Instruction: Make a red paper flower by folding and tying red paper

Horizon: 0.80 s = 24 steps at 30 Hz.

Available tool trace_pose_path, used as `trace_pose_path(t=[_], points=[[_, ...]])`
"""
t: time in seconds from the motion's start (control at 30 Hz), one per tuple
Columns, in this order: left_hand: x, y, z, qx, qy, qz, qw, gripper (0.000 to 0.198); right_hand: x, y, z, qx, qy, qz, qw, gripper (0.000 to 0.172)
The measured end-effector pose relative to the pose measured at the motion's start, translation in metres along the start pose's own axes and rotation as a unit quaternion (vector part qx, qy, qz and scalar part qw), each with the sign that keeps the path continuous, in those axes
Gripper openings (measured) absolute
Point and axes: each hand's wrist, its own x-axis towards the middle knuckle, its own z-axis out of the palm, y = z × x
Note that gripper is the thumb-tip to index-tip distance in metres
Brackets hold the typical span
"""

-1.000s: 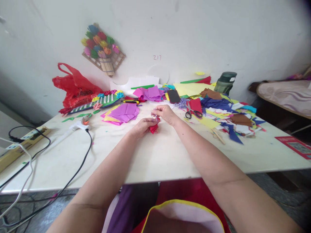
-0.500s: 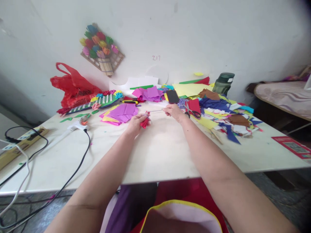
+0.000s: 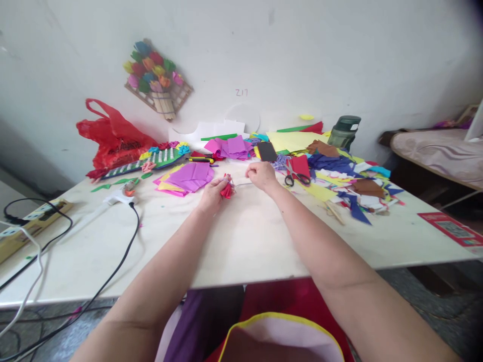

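Gathered red paper (image 3: 226, 190) is pinched in my left hand (image 3: 212, 195), its pleated lower end fanning out past the fingers. A thin pale string (image 3: 243, 183) runs from this paper toward my right hand (image 3: 261, 176), whose fingers are closed together over the table. The string's end at the right fingers is too small to make out clearly. Scissors (image 3: 297, 177) with dark handles lie just right of my right hand. Purple, yellow and pink paper sheets (image 3: 190, 176) are stacked left of my left hand.
A white glue gun (image 3: 123, 195) with a black cord lies at left, near a power strip (image 3: 33, 223). A red plastic bag (image 3: 113, 133), a phone (image 3: 267, 151), a green bottle (image 3: 344, 131) and coloured paper scraps (image 3: 368, 187) line the back and right. A tulip decoration (image 3: 156, 75) hangs on the wall.
The string was drawn straight between my hands and now sags in a slack curve. My right hand has shifted slightly left, and the red paper has turned a little in my left hand.
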Motion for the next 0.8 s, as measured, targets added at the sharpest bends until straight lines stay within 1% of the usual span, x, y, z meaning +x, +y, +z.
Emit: trace_pose_path(t=[0.03, 0.1, 0.13, 0.2, 0.3, 0.4, 0.47, 0.63, 0.8], points=[[0.001, -0.002, 0.0, 0.009, 0.004, 0.006, 1.0, 0.025, 0.0, -0.005, 0.003, 0.043, -0.043, 0.002, 0.998, 0.023], [0.004, -0.005, -0.002, 0.029, 0.016, 0.015, 0.999, 0.03, -0.001, -0.012, 0.009, 0.12, -0.126, 0.007, 0.985, 0.022], [0.006, -0.007, -0.002, 0.041, 0.021, 0.022, 0.999, 0.033, -0.002, -0.014, 0.013, 0.137, -0.139, 0.017, 0.981, 0.021], [0.007, -0.008, -0.003, 0.066, 0.029, 0.027, 0.997, 0.037, -0.003, -0.016, 0.019, 0.142, -0.148, 0.025, 0.978, 0.019], [0.007, -0.008, -0.004, 0.102, 0.038, 0.035, 0.993, 0.04, -0.005, -0.017, 0.022, 0.121, -0.157, 0.027, 0.98, 0.018], [0.007, -0.006, -0.006, 0.139, 0.047, 0.053, 0.988, 0.04, -0.005, -0.016, 0.023, 0.108, -0.175, 0.034, 0.978, 0.017], [0.007, -0.005, -0.008, 0.151, 0.043, 0.062, 0.986, 0.038, -0.005, -0.015, 0.026, 0.112, -0.177, 0.035, 0.977, 0.017], [0.005, -0.004, -0.006, 0.113, 0.0, 0.061, 0.992, 0.034, -0.005, -0.015, 0.034, 0.152, -0.151, 0.055, 0.975, 0.019], [0.004, -0.004, -0.003, 0.048, -0.018, 0.043, 0.998, 0.034, -0.008, -0.023, 0.028, 0.236, -0.168, 0.101, 0.952, 0.016]])
